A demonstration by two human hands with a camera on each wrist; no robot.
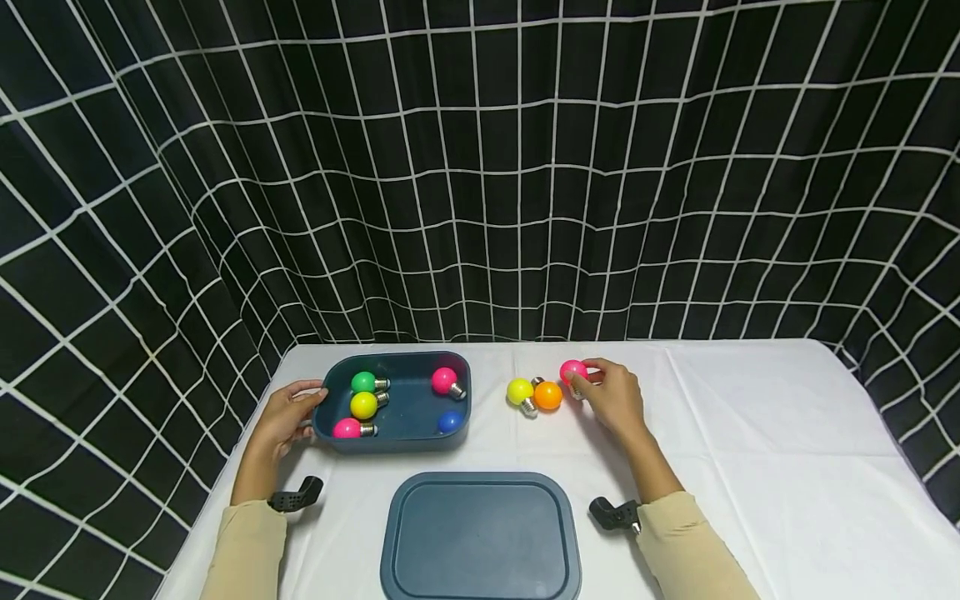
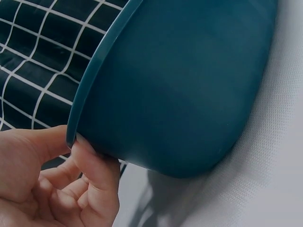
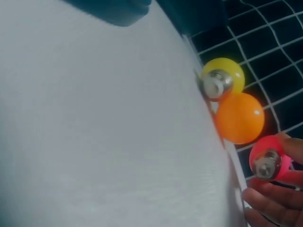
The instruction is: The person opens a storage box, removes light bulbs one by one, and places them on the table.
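Observation:
My left hand [image 1: 287,414] pinches the left rim of a dark blue-teal tub [image 1: 408,443]; the left wrist view shows thumb and finger on that rim [image 2: 90,78]. Inside the tub lie a green bulb [image 1: 363,382], a yellow bulb [image 1: 364,406], two pink bulbs [image 1: 347,428] [image 1: 444,381] and a blue bulb [image 1: 450,422]. To the right, my right hand [image 1: 617,395] holds a pink light bulb [image 1: 573,371] between thumb and fingers, its metal base showing in the right wrist view [image 3: 266,165]. Beside it on the cloth lie an orange bulb [image 1: 548,396] and another yellow bulb [image 1: 519,391].
A flat grey-blue lid [image 1: 481,537] lies on the white cloth [image 1: 757,467] in front of the tub. Behind the table hangs a black curtain [image 1: 495,192] with a white grid. Each wrist wears a small black camera [image 1: 296,495].

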